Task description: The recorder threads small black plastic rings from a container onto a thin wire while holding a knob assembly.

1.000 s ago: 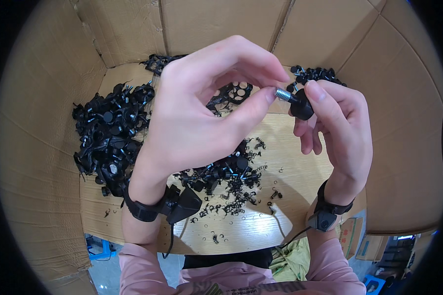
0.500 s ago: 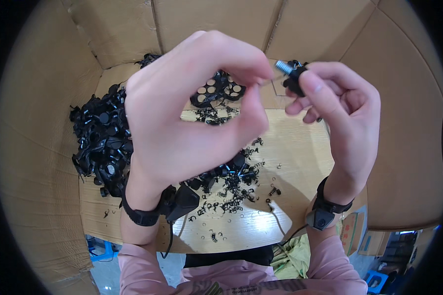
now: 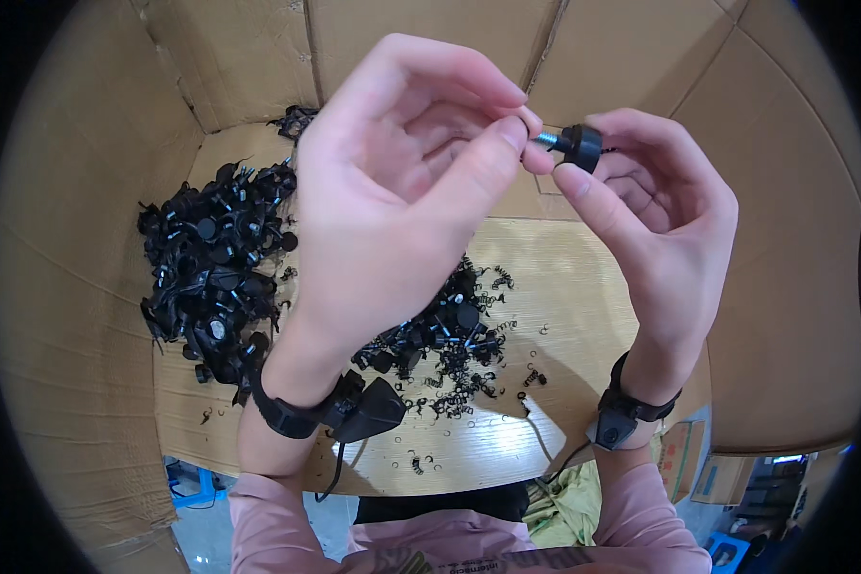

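A bolt with a round black head (image 3: 584, 149) and a silver threaded shank is held up over the far part of the table. Thumb and fingers of my right hand (image 3: 665, 215) are closed on its black head, the shank pointing left. My left hand (image 3: 383, 196) is closed in a pinch at the shank's tip, thumb against fingertips. Whatever small piece may sit between those fingertips is hidden. Below the hands, similar black-headed bolts (image 3: 466, 316) lie heaped with small dark split rings and coils (image 3: 454, 392), partly behind my left wrist.
A large heap of black-headed bolts and black plastic scraps (image 3: 215, 244) covers the left of the wooden table (image 3: 584, 316). Cardboard walls (image 3: 430, 57) enclose the far side and both sides. Each wrist wears a black strapped device (image 3: 368, 407) with a cable.
My left hand has turned, and its pinch now meets the bolt's tip. In my right hand the bolt has swung nearly level, and its round head shows.
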`<state>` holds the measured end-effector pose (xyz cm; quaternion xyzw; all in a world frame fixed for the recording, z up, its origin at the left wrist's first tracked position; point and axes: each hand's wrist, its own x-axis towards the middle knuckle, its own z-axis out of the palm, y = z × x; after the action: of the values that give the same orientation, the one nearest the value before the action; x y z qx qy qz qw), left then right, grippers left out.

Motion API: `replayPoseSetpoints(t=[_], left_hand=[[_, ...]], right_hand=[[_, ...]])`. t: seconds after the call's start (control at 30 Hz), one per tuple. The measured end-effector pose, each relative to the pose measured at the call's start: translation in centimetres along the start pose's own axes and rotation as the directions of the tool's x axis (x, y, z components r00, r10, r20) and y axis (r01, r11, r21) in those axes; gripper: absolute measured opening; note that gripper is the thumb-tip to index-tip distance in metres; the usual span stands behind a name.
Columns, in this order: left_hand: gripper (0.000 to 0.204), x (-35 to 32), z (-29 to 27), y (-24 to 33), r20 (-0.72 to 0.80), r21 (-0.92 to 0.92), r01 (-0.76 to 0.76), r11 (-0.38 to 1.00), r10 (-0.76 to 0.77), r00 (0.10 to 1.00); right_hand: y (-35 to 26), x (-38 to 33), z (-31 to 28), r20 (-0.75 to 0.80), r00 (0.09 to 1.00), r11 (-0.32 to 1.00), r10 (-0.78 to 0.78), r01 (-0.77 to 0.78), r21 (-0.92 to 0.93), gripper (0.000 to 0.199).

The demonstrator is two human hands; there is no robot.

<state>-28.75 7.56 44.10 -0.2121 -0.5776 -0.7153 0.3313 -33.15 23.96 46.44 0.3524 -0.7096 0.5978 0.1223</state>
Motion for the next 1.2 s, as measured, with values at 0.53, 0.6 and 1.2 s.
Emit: replayPoseSetpoints(t=[0.53, 0.6, 1.2], left_hand=[[0.013, -0.3, 0.1, -0.6, 0.181, 0.686, -0.302, 0.662, 0.246, 0.952], [0.013, -0.1, -0.2, -0.6, 0.197, 0.764, -0.336, 0.551, 0.297, 0.934], [0.012, 2.0, -8.8, 1.9, -0.352, 0.776, 0.016, 0.631, 0.412, 0.841]], right_hand=[[-0.4, -0.5, -0.5, 0.075, 0.996, 0.998, 0.046, -0.049, 0.04, 0.028], [-0.2, -0.3, -0.2, 0.053, 0.997, 0.999, 0.051, -0.052, 0.01, 0.028], [0.2, 0.5, -2.8, -0.173, 0.984, 0.999, -0.036, 0.039, 0.017, 0.031]])
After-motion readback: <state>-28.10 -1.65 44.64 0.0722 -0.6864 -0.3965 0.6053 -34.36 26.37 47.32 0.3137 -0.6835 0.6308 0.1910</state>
